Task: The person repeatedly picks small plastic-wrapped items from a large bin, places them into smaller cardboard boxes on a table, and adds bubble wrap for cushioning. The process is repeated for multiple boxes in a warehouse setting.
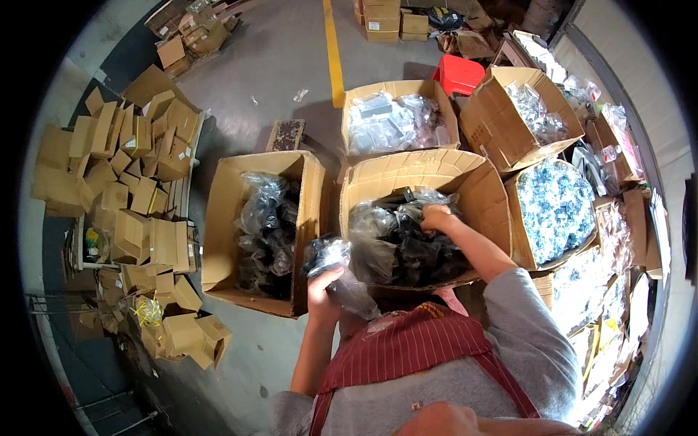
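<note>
My left hand (325, 294) is closed round a clear plastic bag (349, 287) with something dark inside. It is raised in front of my apron, between two open cardboard boxes. My right hand (438, 217) reaches into the middle cardboard box (429, 166), its fingers curled down among black and clear plastic bags (414, 251). Whatever those fingers grip is hidden. Left of it stands another cardboard box (225, 225), part filled with similar clear bags (265, 196) over dark contents.
Beyond is a box of clear plastic pieces (378, 120). To the right are another open box (494, 116), a box of blue-and-white wrapped pieces (556, 211) and a red stool (458, 74). Flattened and empty cartons (134, 189) pile up at left. A yellow line (332, 51) crosses the floor.
</note>
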`<state>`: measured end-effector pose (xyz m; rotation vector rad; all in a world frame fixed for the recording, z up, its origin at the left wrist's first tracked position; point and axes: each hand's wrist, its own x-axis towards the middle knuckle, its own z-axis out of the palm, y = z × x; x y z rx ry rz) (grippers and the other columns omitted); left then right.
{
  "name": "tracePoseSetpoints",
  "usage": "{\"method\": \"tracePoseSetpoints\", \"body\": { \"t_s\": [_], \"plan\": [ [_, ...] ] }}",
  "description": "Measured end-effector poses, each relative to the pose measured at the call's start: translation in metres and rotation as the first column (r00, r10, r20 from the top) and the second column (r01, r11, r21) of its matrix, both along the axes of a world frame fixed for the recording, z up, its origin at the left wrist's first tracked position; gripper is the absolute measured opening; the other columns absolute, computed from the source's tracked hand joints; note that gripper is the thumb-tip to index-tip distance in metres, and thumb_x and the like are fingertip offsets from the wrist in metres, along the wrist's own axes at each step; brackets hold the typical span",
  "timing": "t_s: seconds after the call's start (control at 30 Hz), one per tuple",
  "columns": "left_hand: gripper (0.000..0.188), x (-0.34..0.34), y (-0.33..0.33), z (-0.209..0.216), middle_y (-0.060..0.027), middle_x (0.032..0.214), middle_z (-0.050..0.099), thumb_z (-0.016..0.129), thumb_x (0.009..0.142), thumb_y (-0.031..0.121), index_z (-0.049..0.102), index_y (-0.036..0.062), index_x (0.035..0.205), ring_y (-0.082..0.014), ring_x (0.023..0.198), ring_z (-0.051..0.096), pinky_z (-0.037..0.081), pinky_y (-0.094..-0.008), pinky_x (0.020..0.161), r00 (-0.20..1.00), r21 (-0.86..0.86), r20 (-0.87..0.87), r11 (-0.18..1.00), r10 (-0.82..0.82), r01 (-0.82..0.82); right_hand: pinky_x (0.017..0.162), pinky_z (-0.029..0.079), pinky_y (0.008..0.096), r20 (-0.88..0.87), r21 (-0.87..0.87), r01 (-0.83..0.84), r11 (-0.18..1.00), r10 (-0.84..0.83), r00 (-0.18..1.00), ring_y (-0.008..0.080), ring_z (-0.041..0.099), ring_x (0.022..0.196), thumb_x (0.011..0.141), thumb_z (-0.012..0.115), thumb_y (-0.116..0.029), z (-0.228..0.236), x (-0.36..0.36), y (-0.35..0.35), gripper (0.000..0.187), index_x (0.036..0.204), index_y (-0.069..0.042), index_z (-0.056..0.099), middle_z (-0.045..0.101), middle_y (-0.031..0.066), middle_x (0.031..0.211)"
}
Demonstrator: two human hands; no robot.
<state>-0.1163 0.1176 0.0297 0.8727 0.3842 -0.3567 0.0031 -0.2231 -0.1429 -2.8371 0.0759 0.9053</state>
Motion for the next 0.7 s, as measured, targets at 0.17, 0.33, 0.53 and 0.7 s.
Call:
{"method": "tracePoseSetpoints", "body": {
  "t_s": [0.17,0.33,0.53,0.7],
  "plan": [
    [0.039,0.024,-0.009,0.012,-0.0151,0.11,0.067,0.056,0.089,0.015,0.058,-0.0025,0.124,-0.0259,0.086,0.066,0.056,-0.0403,0.072,0.957,-0.201,-0.053,0.942,-0.284,0.268,0.063,0.05,0.0332,-0.304,0.486,0.229,0.844,-0.083,0.949,0.0177,0.064,0.074,0.067,0.07,-0.026,0.047,0.009,-0.056,0.035,0.088,0.001,0.07,0.07,0.0067,0.083],
    [0.056,0.037,-0.051,0.04,-0.0168,0.132,0.057,0.056,0.09,0.026,0.045,0.0035,0.14,-0.0281,0.111,0.06,0.051,-0.049,0.09,0.905,-0.312,0.047,0.854,-0.424,0.416,0.061,0.048,0.0261,-0.423,0.85,0.505,0.15,-0.378,0.824,0.0109,0.061,0.072,0.067,0.068,-0.01,0.162,-0.064,-0.035,0.027,0.092,-0.001,0.067,0.065,0.0024,0.081],
    [0.055,0.027,-0.098,0.043,-0.0135,0.132,0.055,0.059,0.092,0.028,0.044,0.0043,0.139,-0.0284,0.116,0.056,0.046,-0.0468,0.097,0.838,-0.392,0.032,0.765,-0.544,0.511,0.088,0.051,0.0284,-0.476,0.879,0.364,-0.307,-0.524,0.706,0.0173,0.065,0.096,0.067,0.07,-0.004,0.223,-0.178,0.022,0.054,0.12,0.002,0.06,0.069,0.009,0.106],
    [0.032,-0.019,-0.129,0.001,-0.0128,0.102,0.067,0.066,0.087,0.013,0.059,-0.0013,0.115,-0.0241,0.088,0.066,0.054,-0.0364,0.079,0.492,-0.449,-0.204,0.528,-0.846,0.721,0.102,0.041,0.0307,-0.277,0.956,0.241,-0.167,-0.786,0.553,0.0146,0.052,0.115,0.083,0.069,-0.004,0.224,-0.26,0.073,0.062,0.139,0.0,0.043,0.057,0.0064,0.126]
  ]
}}
